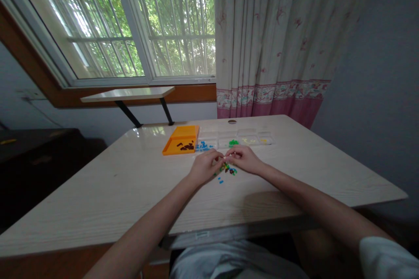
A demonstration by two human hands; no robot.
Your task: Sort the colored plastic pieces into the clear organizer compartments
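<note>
My left hand (pixel 205 166) and my right hand (pixel 245 159) meet over the table, fingertips close together. Both are closed in a pinch around something tiny and pale between them, too small to make out. Just below the fingertips lies a small cluster of green, blue, yellow and dark pieces (pixel 231 171), partly hidden by the hands. A few loose blue pieces (pixel 220 180) rest nearer to me on the tabletop. Beyond my right hand, a heap of green pieces (pixel 233 143) sits in a clear compartment.
An open orange case (pixel 185 131) with dark brown pieces (pixel 186 146) stands left of clear open boxes (pixel 268 138). Those boxes hold blue pieces (pixel 204 145) and yellow pieces (pixel 250 141). A raised shelf (pixel 131 93) rises at the table's (pixel 124 183) back left.
</note>
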